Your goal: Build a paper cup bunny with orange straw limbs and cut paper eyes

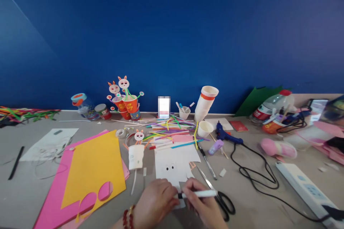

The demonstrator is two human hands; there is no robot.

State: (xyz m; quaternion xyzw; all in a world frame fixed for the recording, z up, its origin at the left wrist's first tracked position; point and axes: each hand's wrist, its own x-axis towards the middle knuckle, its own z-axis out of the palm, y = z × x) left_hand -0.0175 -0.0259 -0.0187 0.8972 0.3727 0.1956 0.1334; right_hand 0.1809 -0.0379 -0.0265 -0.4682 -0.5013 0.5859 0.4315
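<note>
My right hand [200, 200] grips a white marker [202, 194] whose black end points left. That black end meets the fingertips of my left hand [157, 198], which is closed with curled fingers over a strip of white paper. What those fingers hold, if anything, is hidden. Above them lies a sheet of white paper [176, 157] with two small black-dotted eyes [170, 167] on it. Scissors [212, 184] with black handles lie partly behind my right hand. A white paper cup [136, 156] topped with a rabbit face [139, 135] stands to the upper left.
Yellow card [94, 168] with cut holes overlies pink card [53, 196] at left. Straws and sticks [172, 128] pile up behind the paper. A blue glue gun [228, 136] trails its black cord toward a power strip [309, 189]. Stacked cups [205, 103] stand near the blue wall.
</note>
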